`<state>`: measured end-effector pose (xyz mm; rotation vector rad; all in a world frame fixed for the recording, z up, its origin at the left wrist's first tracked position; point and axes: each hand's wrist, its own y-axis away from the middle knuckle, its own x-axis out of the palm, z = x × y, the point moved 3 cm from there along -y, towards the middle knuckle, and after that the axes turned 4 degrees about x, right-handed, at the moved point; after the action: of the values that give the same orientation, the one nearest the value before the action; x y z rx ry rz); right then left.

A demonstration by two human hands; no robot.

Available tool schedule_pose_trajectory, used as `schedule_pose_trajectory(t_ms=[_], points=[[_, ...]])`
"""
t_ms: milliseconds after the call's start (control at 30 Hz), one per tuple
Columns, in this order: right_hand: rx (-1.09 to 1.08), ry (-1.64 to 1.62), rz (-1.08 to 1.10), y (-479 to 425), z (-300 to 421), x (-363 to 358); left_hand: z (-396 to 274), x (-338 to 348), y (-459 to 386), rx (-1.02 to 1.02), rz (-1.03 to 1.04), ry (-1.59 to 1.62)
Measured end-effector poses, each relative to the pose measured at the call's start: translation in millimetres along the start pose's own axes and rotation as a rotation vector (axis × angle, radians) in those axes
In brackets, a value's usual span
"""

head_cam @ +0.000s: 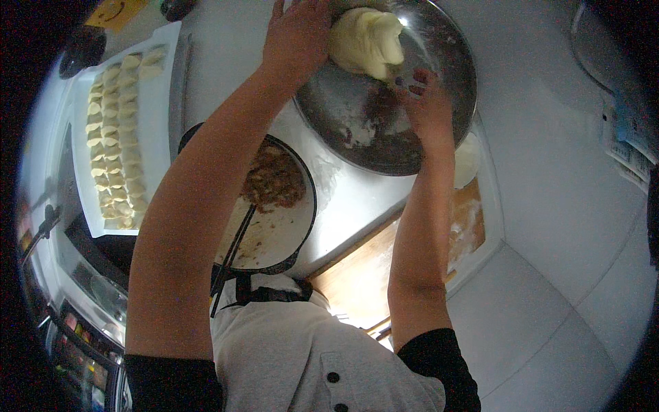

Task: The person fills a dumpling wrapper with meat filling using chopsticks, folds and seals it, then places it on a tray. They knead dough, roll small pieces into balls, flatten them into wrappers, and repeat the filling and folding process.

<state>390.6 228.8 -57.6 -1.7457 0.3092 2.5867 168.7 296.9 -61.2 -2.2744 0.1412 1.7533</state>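
Observation:
A smooth pale lump of dough (366,44) sits in the upper left of a large, shiny metal bowl (381,131). Smears of flour mark the bowl's inner surface. My left hand (301,38) is at the bowl's left rim, right beside the dough. Its thumb side is hidden, so its exact hold does not show. Over the bowl, my right hand (427,105) has bent, spread fingers just below the dough's lower edge. Whether the fingertips touch the dough is unclear, and nothing is seen held in that hand.
A white pot (267,232) holds brown minced filling (275,180) and dark chopsticks (239,242). Rows of dumplings (110,149) lie on a white tray (154,170) at left. A floured wooden board (355,268) is under my right forearm. A pale round item (466,162) lies beside the bowl.

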Motion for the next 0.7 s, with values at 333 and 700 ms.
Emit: schedule_pose_trajectory(t_ms=[333,700], points=[[-0.314,0.118,-0.394,-31.7,25.2,14.8,-17.4,-33.1,3.3,-0.011,0.145,-0.005],[-0.177,-0.168,-0.087,-71.6,21.8,23.3,-37.3,1.3,1.1,0.375,-0.112,0.056]])
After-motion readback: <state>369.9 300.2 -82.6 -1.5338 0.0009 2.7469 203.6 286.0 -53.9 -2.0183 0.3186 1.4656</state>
